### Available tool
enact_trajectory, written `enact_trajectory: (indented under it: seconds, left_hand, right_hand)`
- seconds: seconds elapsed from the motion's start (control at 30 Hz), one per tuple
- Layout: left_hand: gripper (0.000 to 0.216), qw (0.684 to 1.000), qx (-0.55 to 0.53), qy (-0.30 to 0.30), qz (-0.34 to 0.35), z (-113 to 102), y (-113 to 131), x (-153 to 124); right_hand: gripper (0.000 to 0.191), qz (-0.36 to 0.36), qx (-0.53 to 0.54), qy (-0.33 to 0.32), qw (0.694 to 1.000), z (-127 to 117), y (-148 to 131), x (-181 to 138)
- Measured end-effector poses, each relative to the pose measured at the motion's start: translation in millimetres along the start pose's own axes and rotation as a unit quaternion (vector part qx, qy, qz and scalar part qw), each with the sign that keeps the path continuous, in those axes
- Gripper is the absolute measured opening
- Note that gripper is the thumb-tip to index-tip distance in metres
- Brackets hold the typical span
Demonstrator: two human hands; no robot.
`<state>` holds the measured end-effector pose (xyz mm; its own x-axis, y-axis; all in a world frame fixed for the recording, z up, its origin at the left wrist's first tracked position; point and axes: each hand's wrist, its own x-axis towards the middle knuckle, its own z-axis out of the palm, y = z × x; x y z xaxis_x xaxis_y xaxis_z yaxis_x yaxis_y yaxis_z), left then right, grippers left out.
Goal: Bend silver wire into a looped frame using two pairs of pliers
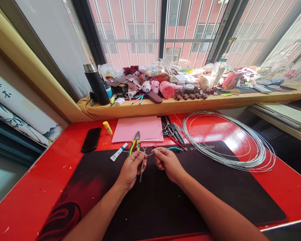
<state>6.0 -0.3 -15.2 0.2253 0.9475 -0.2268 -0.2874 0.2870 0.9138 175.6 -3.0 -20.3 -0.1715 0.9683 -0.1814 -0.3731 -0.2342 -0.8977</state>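
Observation:
Thin silvery wire (141,172) is pinched in my left hand (132,168), its ends hanging down below the fingers and a small twisted loop standing above them. My right hand (169,163) is closed on a side length of the same wire, a short way to the right. Both hands are over the black desk mat (150,207). Just beyond my left hand lie pliers (137,140) with yellow-green handles, jaws pointing away. A white and blue tube (118,152) is to their left. Behind my right hand, a teal-handled tool (174,148) is partly hidden.
A large coil of wire (256,157) rests at the right. Pink paper (137,127), scissors (168,130), a black utility knife (178,135), a yellow glue stick (107,128) and a phone (91,140) are beyond the mat. A black thermos (97,85) and clutter line the windowsill (130,112).

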Motion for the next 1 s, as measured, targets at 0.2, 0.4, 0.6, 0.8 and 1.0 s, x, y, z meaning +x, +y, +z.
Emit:
enact_trajectory:
  seconds: [0.2, 0.4, 0.6, 0.8, 1.0]
  left_hand:
    - [0.043, 1.0, 0.02, 0.005, 0.015, -1.5, -4.4, 1.5]
    - [0.043, 0.998, 0.04, 0.005, 0.042, -1.3, -7.7, 2.5]
    - [0.042, 0.997, 0.053, 0.007, 0.056, -0.5, -8.0, 3.0]
    - [0.04, 0.998, 0.036, 0.019, 0.053, -1.9, -9.4, 1.8]
    - [0.039, 0.999, 0.007, 0.022, 0.046, -1.3, -7.2, 1.9]
  right_hand:
    - [0.039, -0.012, -0.009, 0.025, 1.0, 0.9, -0.4, 0.3]
    - [0.04, -0.003, 0.0, 0.034, 0.999, 1.5, 1.2, 0.3]
    - [0.039, -0.008, 0.011, 0.036, 0.999, 0.7, 2.1, 0.7]
    - [0.038, -0.022, -0.02, 0.017, 0.999, 2.4, 4.5, 1.3]
    - [0.04, -0.017, -0.027, 0.012, 0.999, 4.3, 2.9, 0.0]
